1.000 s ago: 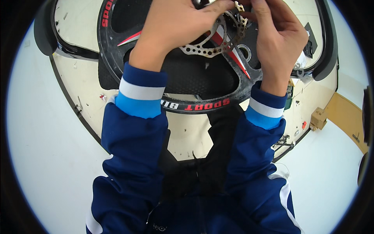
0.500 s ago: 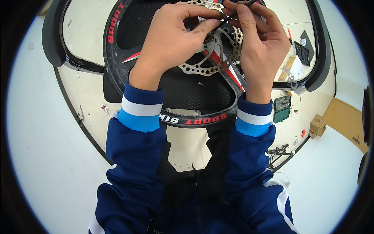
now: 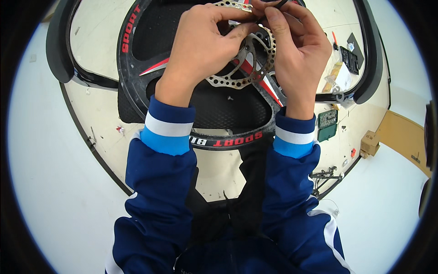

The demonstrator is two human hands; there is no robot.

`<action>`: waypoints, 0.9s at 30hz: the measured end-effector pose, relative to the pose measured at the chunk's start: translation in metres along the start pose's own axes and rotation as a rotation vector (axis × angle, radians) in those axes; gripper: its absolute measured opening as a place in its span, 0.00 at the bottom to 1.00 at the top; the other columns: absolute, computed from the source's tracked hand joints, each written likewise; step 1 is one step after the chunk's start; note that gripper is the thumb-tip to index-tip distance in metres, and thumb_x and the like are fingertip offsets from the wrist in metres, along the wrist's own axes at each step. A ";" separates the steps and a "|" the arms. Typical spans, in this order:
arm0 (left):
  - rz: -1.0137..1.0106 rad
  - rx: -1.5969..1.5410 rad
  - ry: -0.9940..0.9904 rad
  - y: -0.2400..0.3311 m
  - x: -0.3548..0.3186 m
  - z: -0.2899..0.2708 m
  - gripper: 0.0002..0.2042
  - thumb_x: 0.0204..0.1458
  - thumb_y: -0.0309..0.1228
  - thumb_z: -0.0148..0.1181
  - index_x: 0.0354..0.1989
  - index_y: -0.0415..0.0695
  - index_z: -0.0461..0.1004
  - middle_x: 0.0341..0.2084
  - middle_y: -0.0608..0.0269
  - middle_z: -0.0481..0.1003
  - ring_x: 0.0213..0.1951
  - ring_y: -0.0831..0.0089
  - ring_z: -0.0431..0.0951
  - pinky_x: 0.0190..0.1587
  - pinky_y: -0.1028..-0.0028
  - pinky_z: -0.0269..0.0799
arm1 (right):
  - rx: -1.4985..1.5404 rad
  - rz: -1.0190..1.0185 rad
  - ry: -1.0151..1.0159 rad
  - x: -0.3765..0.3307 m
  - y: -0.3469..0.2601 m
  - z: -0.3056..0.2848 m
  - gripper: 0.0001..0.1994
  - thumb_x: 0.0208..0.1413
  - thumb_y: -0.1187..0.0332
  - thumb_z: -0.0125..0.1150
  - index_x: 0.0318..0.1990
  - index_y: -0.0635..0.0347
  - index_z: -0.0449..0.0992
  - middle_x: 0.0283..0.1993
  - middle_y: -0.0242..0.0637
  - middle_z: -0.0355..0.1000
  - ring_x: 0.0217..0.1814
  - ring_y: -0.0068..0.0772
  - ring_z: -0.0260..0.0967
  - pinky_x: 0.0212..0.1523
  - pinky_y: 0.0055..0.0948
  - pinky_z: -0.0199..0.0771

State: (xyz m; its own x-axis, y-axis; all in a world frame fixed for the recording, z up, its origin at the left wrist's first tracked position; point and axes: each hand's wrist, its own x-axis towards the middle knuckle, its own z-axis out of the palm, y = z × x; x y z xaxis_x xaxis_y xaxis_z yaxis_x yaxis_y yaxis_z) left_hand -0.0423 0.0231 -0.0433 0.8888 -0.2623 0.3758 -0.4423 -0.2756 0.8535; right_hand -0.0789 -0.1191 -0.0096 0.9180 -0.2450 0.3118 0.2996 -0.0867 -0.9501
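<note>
Over the brake disc (image 3: 220,81) of a wheel (image 3: 269,86) overhanging the seat's (image 3: 228,109) near edge, the left hand (image 3: 203,50), thumb and forefinger together, and right hand (image 3: 299,57) are clamped on 1 thin black rod (image 3: 279,4).

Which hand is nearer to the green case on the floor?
Right. In the picture, the right hand is above and slightly left of the green case; the left hand is farther left, over the wheel.
</note>
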 end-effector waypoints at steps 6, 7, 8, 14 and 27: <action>0.031 0.020 0.110 0.001 0.000 0.010 0.08 0.48 0.24 0.68 0.38 0.38 0.84 0.31 0.58 0.82 0.31 0.72 0.82 0.36 0.76 0.75 | 0.016 0.045 -0.011 -0.001 -0.006 0.002 0.11 0.60 0.77 0.62 0.48 0.73 0.78 0.40 0.41 0.80 0.41 0.26 0.78 0.45 0.23 0.77; -0.003 0.052 0.127 -0.001 0.000 0.010 0.09 0.46 0.25 0.71 0.37 0.38 0.84 0.29 0.60 0.82 0.30 0.74 0.81 0.35 0.78 0.74 | -0.064 0.021 -0.009 -0.003 -0.013 0.004 0.11 0.59 0.77 0.64 0.48 0.73 0.78 0.40 0.41 0.80 0.40 0.26 0.78 0.45 0.23 0.77; -0.023 0.029 0.130 -0.002 0.000 0.010 0.09 0.46 0.25 0.71 0.37 0.38 0.84 0.28 0.61 0.82 0.30 0.75 0.81 0.34 0.78 0.74 | -0.145 -0.003 -0.006 -0.004 -0.016 0.007 0.12 0.58 0.77 0.65 0.48 0.73 0.78 0.40 0.41 0.80 0.39 0.26 0.78 0.44 0.23 0.77; -0.068 0.047 0.067 0.005 0.004 0.009 0.10 0.48 0.27 0.71 0.38 0.37 0.84 0.27 0.63 0.82 0.32 0.80 0.80 0.35 0.81 0.74 | -0.459 -0.122 0.154 -0.004 -0.016 0.007 0.07 0.53 0.78 0.68 0.39 0.73 0.81 0.38 0.43 0.81 0.38 0.27 0.78 0.41 0.22 0.76; 0.073 -0.036 0.092 -0.002 0.007 0.009 0.09 0.53 0.25 0.66 0.42 0.42 0.84 0.25 0.68 0.80 0.27 0.83 0.74 0.31 0.84 0.69 | -0.377 -0.128 0.124 -0.001 -0.013 0.009 0.09 0.54 0.77 0.68 0.40 0.74 0.81 0.35 0.40 0.80 0.35 0.23 0.77 0.37 0.20 0.76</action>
State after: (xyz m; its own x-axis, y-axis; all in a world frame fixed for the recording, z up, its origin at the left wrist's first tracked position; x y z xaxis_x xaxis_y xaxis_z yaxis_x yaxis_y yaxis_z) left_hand -0.0366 0.0131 -0.0457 0.8625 -0.1939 0.4674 -0.5028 -0.2247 0.8347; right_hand -0.0814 -0.1094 0.0024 0.8345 -0.3219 0.4472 0.2716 -0.4659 -0.8421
